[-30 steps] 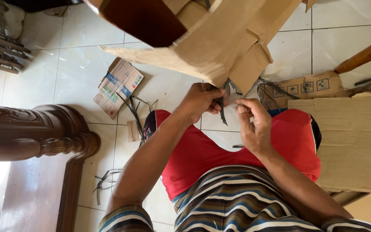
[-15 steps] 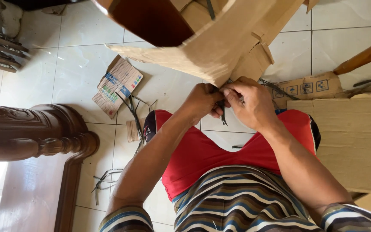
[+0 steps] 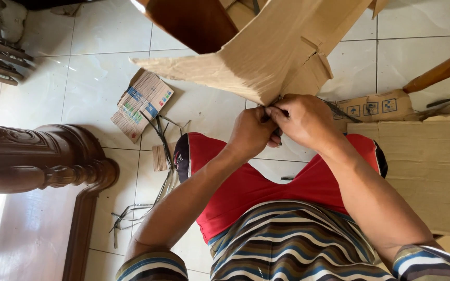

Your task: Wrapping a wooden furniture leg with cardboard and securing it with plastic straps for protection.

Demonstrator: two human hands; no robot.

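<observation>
Both my left hand and right hand pinch shut on the cardboard box corner at 12 o'clock.

On the white tiled floor we see a flattened printed carton beside loose dark straps. A carved dark wooden furniture post stands left. To the right lie flat cardboard sheets and a wooden handle.
</observation>
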